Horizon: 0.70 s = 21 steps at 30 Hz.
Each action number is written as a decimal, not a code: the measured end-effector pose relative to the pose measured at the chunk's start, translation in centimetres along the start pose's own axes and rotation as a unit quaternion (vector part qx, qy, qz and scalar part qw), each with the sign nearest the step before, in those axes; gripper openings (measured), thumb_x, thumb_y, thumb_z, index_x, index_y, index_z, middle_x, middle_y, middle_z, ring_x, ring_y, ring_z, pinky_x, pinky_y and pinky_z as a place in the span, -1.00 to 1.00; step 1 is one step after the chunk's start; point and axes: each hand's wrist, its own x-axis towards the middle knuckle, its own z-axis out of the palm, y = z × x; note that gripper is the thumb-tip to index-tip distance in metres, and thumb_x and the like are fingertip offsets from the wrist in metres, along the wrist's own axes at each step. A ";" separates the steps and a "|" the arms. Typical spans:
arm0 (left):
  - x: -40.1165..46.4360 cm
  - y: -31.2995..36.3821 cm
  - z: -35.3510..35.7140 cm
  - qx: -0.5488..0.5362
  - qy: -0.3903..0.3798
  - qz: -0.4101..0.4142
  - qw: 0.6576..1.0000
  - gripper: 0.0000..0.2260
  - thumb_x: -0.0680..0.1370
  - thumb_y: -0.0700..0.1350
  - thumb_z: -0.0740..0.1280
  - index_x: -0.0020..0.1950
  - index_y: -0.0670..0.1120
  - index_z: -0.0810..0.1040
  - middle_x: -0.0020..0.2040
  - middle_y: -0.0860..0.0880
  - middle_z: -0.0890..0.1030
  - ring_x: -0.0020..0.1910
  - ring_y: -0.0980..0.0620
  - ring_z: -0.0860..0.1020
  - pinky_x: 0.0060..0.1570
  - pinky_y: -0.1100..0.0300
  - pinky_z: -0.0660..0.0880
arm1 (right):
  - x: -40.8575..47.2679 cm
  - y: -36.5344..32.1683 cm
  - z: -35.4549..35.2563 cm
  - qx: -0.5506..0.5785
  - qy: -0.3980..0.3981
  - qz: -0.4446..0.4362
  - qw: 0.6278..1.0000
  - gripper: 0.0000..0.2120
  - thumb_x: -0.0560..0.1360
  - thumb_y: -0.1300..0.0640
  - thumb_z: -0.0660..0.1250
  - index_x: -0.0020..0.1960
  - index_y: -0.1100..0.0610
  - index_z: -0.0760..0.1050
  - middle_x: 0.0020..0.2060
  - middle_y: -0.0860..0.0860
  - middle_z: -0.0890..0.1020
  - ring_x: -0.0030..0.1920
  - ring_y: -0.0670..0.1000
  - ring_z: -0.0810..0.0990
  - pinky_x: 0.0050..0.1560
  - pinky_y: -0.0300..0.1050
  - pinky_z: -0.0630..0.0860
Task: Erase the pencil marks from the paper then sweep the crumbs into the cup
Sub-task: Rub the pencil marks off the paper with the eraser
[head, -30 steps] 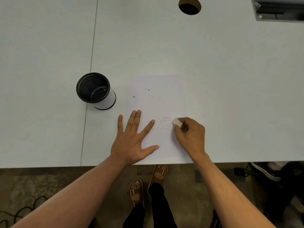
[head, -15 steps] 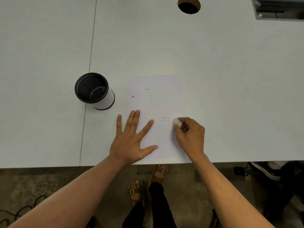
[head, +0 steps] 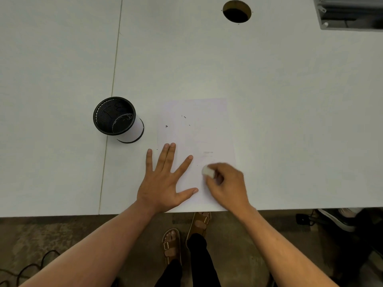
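Observation:
A pale sheet of paper (head: pixel 196 129) lies on the white table near its front edge. Faint pencil marks (head: pixel 207 152) show at its lower right, and a few dark crumbs (head: pixel 166 126) dot its upper half. My left hand (head: pixel 163 181) presses flat on the paper's lower left corner, fingers spread. My right hand (head: pixel 227 186) pinches a white eraser (head: pixel 207 171) against the paper, just below the pencil marks; this hand is motion-blurred. A black mesh cup (head: pixel 117 119) stands upright to the left of the paper.
The white table (head: pixel 290 121) has a seam (head: pixel 112 96) running left of the cup and a round cable hole (head: pixel 236 11) at the back. A grey metal box (head: pixel 350 13) sits at the far right corner. The table's front edge runs just below my wrists.
My right hand with the eraser has slid down and slightly left, toward me, off the pencil marks. The left hand stays pressed on the paper.

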 end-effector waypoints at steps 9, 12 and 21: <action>0.1 -0.1 0.0 0.005 -0.008 -0.005 1.000 -0.20 0.53 0.51 -0.03 0.67 0.11 0.01 0.66 -0.22 -0.07 0.65 -0.21 -0.11 0.50 -0.43 -0.12 | 5.0 1.0 -1.1 -0.026 0.110 0.017 0.993 -0.89 0.43 0.18 0.40 -0.04 0.15 0.60 -0.25 -0.04 0.62 -0.28 -0.10 0.53 -0.23 -0.11 0.54; 0.0 0.0 0.0 0.006 -0.005 -0.003 1.000 -0.20 0.53 0.51 -0.04 0.67 0.10 0.01 0.66 -0.23 -0.06 0.65 -0.21 -0.11 0.50 -0.44 -0.11 | 3.1 0.0 0.0 -0.022 0.059 -0.021 0.998 -0.86 0.47 0.14 0.39 0.01 0.15 0.58 -0.20 -0.03 0.62 -0.25 -0.12 0.51 -0.21 -0.26 0.47; 0.0 0.0 -0.1 0.003 -0.005 -0.005 1.000 -0.21 0.54 0.50 -0.03 0.66 0.11 0.02 0.66 -0.22 -0.06 0.65 -0.20 -0.11 0.51 -0.43 -0.12 | 4.9 1.0 -0.7 -0.036 0.088 0.001 0.995 -0.89 0.44 0.14 0.41 -0.05 0.13 0.59 -0.28 -0.05 0.60 -0.31 -0.11 0.52 -0.28 -0.24 0.46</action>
